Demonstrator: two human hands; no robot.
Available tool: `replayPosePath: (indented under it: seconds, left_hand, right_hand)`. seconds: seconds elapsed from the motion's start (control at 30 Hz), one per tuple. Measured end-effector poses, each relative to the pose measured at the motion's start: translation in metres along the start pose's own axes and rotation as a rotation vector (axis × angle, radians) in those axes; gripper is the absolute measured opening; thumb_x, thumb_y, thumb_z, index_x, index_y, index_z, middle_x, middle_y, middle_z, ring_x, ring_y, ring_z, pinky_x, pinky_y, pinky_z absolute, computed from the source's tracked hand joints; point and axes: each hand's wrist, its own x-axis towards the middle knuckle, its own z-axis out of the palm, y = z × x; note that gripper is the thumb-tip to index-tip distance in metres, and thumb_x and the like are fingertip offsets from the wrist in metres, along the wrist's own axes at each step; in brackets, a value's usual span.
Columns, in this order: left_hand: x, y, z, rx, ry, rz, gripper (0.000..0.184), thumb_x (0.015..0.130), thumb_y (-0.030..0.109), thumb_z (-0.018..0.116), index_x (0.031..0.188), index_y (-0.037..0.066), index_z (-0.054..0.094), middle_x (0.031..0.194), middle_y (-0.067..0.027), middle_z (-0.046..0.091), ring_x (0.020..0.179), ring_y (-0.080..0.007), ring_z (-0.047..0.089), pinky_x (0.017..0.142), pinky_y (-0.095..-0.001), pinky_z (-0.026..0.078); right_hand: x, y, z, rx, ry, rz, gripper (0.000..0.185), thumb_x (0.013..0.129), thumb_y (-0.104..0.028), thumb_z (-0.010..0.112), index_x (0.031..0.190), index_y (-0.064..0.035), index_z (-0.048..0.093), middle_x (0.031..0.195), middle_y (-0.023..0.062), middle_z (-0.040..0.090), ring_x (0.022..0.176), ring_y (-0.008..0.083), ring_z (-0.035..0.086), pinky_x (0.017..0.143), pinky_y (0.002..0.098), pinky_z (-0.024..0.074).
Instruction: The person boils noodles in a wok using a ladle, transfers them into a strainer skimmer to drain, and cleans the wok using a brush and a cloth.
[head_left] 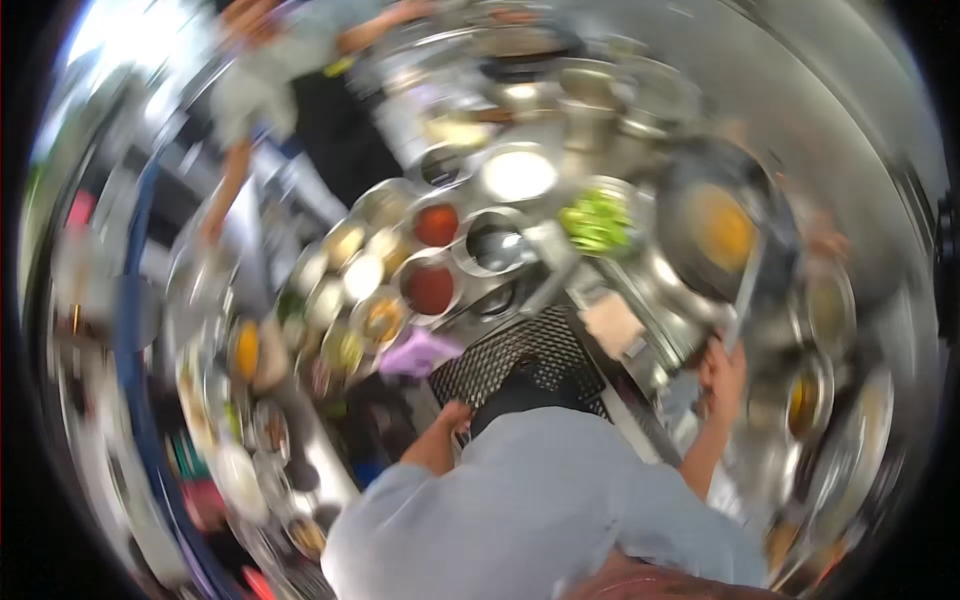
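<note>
My right hand (722, 378) is closed around a long-handled metal cooking utensil (744, 300), which slants up to the edge of a dark wok (690, 240). Blur hides the utensil's head. An orange-yellow food (725, 235) lies in the wok. My left hand (456, 416) is low beside my body, near a black perforated mat (480, 365); its fingers are too blurred and small to read. A purple cloth (418, 354) lies just beyond it. Left of the wok stands a bowl of chopped green vegetables (598, 222).
Several metal containers stand ahead, among them ones with red sauce (430, 288) and a white content (518, 174). A beige block-like item (613, 325) sits by the counter edge. More pans (808, 400) stand at right. Another person (300, 100) works at upper left.
</note>
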Motion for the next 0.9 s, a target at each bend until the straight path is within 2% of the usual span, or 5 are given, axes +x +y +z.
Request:
replayPosePath:
  seconds: [0.23, 0.37, 0.43, 0.5, 0.9]
  left_hand:
    - [-0.043, 0.035, -0.003, -0.163, 0.471, 0.135, 0.03, 0.08, 0.027, 0.05, 0.08, 0.004, 0.069, 0.081, -0.0178, 0.068, 0.077, -0.0274, 0.067, 0.071, -0.0402, 0.051]
    - [-0.137, 0.009, 0.008, -0.465, 0.756, 0.117, 0.031, 0.081, 0.03, 0.053, 0.09, 0.004, 0.068, 0.086, -0.0172, 0.069, 0.082, -0.0289, 0.066, 0.076, -0.0399, 0.05]
    - [-0.173, -0.031, 0.022, -0.497, 0.818, 0.086, 0.032, 0.082, 0.031, 0.056, 0.094, 0.004, 0.067, 0.088, -0.016, 0.069, 0.087, -0.0289, 0.066, 0.079, -0.039, 0.049]
    - [-0.21, -0.083, 0.042, -0.495, 1.035, -0.067, 0.029, 0.084, 0.028, 0.057, 0.096, 0.004, 0.067, 0.092, -0.0151, 0.069, 0.089, -0.0271, 0.066, 0.081, -0.0366, 0.05]
    - [-0.427, -0.241, -0.056, -0.321, 1.974, -0.519, 0.03, 0.087, 0.02, 0.052, 0.107, 0.0, 0.062, 0.102, -0.0228, 0.065, 0.097, -0.0388, 0.062, 0.084, -0.0445, 0.048]
  right_hand:
    - [0.093, 0.004, -0.044, -0.848, -0.076, -0.046, 0.059, 0.087, -0.015, 0.057, 0.139, 0.0019, 0.034, 0.074, 0.0129, 0.057, 0.054, 0.0199, 0.056, 0.049, 0.0341, 0.0459]
    - [0.081, -0.046, 0.051, -1.685, 0.064, -0.377, 0.057, 0.09, -0.021, 0.055, 0.141, -0.0051, 0.036, 0.123, 0.0261, 0.055, 0.115, 0.0368, 0.054, 0.098, 0.0471, 0.0389]
    - [0.151, -0.003, 0.08, -1.182, -0.278, -1.014, 0.052, 0.092, -0.016, 0.052, 0.14, -0.0058, 0.038, 0.129, 0.0255, 0.052, 0.116, 0.037, 0.053, 0.098, 0.0421, 0.0411]
    - [0.111, -0.01, 0.162, -0.801, -0.765, -0.511, 0.048, 0.092, -0.012, 0.051, 0.137, -0.0012, 0.041, 0.129, 0.0242, 0.052, 0.116, 0.0363, 0.054, 0.097, 0.0389, 0.0423]
    - [-0.202, 0.078, 0.298, -1.007, -2.38, -0.612, 0.043, 0.086, -0.023, 0.061, 0.123, -0.0032, 0.055, 0.112, 0.0203, 0.062, 0.099, 0.0336, 0.062, 0.087, 0.0388, 0.0485]
